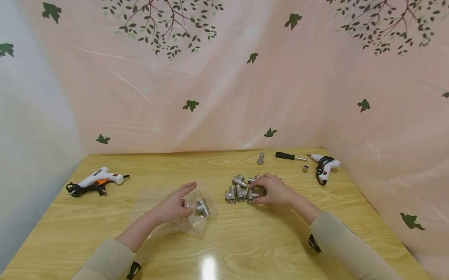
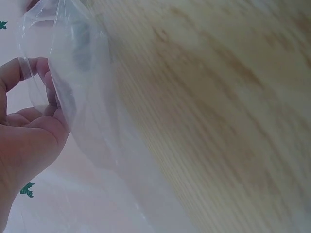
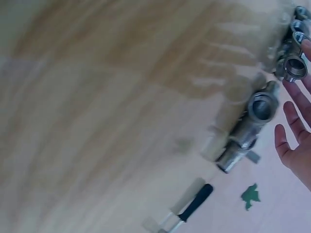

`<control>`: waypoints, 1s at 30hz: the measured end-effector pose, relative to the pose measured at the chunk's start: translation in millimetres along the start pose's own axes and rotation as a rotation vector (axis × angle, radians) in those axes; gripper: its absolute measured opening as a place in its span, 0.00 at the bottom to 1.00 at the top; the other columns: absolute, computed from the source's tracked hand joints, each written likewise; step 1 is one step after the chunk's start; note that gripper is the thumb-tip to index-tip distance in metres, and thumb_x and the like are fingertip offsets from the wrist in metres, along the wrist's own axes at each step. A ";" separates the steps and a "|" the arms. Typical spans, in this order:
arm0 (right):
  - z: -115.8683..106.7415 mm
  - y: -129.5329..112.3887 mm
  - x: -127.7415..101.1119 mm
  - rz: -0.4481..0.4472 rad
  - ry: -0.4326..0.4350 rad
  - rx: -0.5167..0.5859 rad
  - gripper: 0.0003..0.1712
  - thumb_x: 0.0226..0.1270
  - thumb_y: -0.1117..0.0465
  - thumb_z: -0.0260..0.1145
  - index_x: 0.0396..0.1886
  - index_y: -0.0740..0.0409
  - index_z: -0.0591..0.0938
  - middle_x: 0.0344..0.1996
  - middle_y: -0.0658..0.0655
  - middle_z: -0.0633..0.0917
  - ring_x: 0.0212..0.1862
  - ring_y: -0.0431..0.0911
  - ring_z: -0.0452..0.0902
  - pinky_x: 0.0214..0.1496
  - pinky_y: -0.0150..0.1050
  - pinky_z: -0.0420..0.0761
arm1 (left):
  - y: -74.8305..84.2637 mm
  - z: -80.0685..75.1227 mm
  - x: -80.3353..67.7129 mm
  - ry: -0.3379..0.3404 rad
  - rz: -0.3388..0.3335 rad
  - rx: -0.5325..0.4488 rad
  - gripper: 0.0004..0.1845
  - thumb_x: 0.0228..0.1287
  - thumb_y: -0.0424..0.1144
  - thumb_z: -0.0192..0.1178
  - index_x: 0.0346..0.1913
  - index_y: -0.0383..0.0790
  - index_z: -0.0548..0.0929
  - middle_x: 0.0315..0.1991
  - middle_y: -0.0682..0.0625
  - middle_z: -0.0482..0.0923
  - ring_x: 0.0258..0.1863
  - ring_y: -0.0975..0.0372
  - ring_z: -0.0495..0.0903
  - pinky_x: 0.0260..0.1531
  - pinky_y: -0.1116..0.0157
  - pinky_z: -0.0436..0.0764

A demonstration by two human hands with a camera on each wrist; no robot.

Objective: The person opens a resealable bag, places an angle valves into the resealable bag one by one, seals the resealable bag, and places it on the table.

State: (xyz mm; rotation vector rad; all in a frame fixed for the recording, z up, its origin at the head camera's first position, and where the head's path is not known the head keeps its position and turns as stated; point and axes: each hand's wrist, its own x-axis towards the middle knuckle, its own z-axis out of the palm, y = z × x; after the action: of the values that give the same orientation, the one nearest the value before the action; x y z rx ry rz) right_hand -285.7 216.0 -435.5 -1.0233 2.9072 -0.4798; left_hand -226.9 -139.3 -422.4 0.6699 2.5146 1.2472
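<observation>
My left hand (image 1: 172, 207) is at a clear plastic bag (image 1: 168, 233); the bag's film drapes across its curled fingers in the left wrist view, while the index finger points out above. A metal tee fitting (image 1: 203, 208) lies at the bag's right end. Over on the right, my right hand (image 1: 274, 191) pinches a metal tee fitting (image 1: 251, 196) between thumb and fingertips, its other fingers spread in the right wrist view. Several similar tees sit close together beside it, among them one at the left (image 1: 230, 194) and one at the back (image 1: 240, 181).
A white glue gun (image 1: 100, 177) with a black cord lies at the back left, another glue gun (image 1: 325, 166) at the right edge. Near the back are a bolt (image 1: 261, 158), a black-handled screwdriver (image 1: 285, 155) and a small metal piece (image 1: 305, 168). Printed cloth (image 1: 221, 85) hangs behind the table.
</observation>
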 end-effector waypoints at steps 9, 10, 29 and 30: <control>-13.2 -30.6 7.1 -0.114 0.065 -0.014 0.25 0.54 0.49 0.72 0.53 0.50 0.82 0.47 0.48 0.84 0.50 0.47 0.75 0.50 0.49 0.74 | -2.1 0.5 -0.9 0.001 0.000 0.006 0.44 0.52 0.23 0.57 0.73 0.32 0.52 0.73 0.37 0.48 0.14 0.67 0.64 0.18 0.69 0.72; -13.8 -34.8 8.3 -0.123 0.065 -0.018 0.25 0.55 0.48 0.72 0.53 0.50 0.82 0.48 0.48 0.84 0.50 0.47 0.75 0.51 0.49 0.73 | -2.2 0.5 -0.9 0.001 0.002 0.005 0.44 0.51 0.23 0.57 0.73 0.32 0.52 0.73 0.37 0.48 0.14 0.67 0.64 0.19 0.69 0.72; 16.8 -102.5 56.7 -0.274 0.005 0.147 0.25 0.55 0.51 0.72 0.53 0.50 0.81 0.50 0.46 0.83 0.53 0.44 0.76 0.60 0.45 0.69 | 2.9 0.6 -4.3 0.002 0.030 0.018 0.45 0.51 0.25 0.60 0.73 0.34 0.52 0.73 0.38 0.48 0.16 0.67 0.67 0.19 0.69 0.74; 18.3 -106.1 58.6 -0.282 -0.005 0.155 0.25 0.54 0.52 0.73 0.53 0.51 0.81 0.49 0.46 0.83 0.53 0.44 0.76 0.61 0.45 0.68 | 3.4 0.6 -4.8 0.002 0.027 0.016 0.45 0.51 0.25 0.60 0.74 0.35 0.52 0.73 0.39 0.48 0.16 0.67 0.67 0.19 0.69 0.73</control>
State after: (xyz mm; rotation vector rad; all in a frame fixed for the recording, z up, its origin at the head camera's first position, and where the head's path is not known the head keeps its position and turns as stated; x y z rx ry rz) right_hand -264.9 96.6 -417.1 -1.4115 2.6791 -0.6982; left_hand -221.5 -139.5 -419.9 0.7090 2.5275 1.2387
